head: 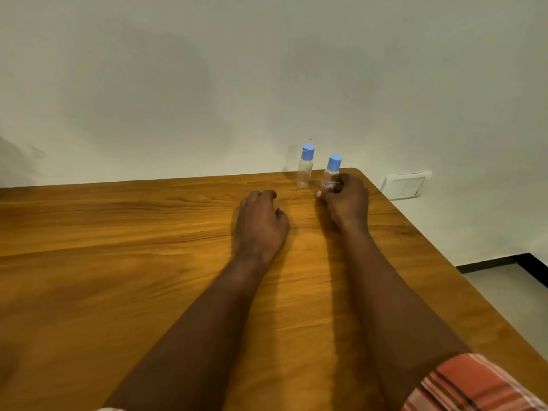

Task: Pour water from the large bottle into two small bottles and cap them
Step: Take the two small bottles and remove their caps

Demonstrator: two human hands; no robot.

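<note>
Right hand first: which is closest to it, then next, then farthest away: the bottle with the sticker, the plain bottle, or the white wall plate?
1. Bottle with the sticker: the right hand is wrapped around its base.
2. Plain bottle: standing just to the left, near the table's back edge.
3. White wall plate: off the table, on the wall to the right.

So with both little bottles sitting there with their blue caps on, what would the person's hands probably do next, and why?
Probably the right hand, already curled around the labelled small bottle, draws it nearer so its blue cap can come off. Both it and the other small bottle look capped and empty, so neither can take water yet. The left hand rests on the table holding nothing, and no large bottle is in view.
</note>
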